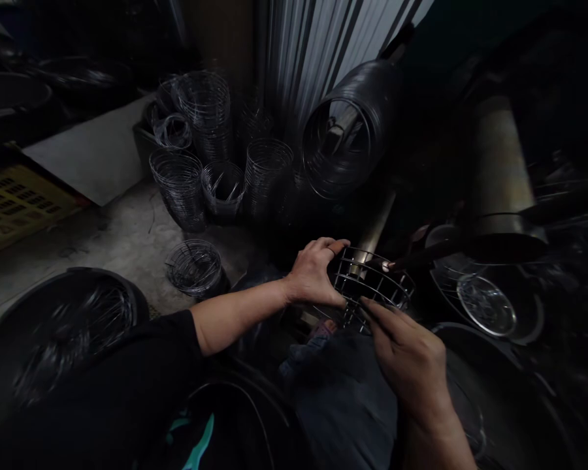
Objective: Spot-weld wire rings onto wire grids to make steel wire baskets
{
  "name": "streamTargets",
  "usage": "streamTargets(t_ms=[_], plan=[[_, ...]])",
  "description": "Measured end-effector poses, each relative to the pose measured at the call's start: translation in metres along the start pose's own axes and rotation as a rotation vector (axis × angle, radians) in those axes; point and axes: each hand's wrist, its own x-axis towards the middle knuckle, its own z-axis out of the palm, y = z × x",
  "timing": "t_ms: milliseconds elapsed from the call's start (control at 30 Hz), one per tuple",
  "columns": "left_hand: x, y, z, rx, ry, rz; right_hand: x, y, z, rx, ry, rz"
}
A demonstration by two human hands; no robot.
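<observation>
A round wire basket is held in front of me, its grid of thin metal bars around the tip of a welding electrode arm. My left hand grips its left side, thumb low and fingers along the upper rim. On the near side, my right hand has its fingers pressed together against the basket's lower bars. Whatever may lie between those right fingertips is hidden. A dark horizontal rod ends in a bright tip inside the basket, and a pale metal cylinder slants behind it.
Stacks of wire rings stand on the floor ahead, beside a large wire coil. Black tubs sit left and right of me. A thick metal cylinder hangs at right. A yellow crate stands far left.
</observation>
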Motion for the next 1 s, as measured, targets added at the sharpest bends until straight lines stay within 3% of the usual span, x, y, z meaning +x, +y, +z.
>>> streamTargets(t_ms=[367,800,1000], plan=[[0.015,0.002,0.001,-0.032,-0.059,-0.107,0.009,0.014,-0.001,-0.002,-0.014,0.062],[0.015,-0.001,0.002,-0.036,-0.063,-0.088,0.011,0.009,0.001,-0.005,0.016,0.066],[0.031,0.003,0.002,0.016,-0.056,-0.112,0.023,0.021,0.005,0.013,0.017,0.121]])
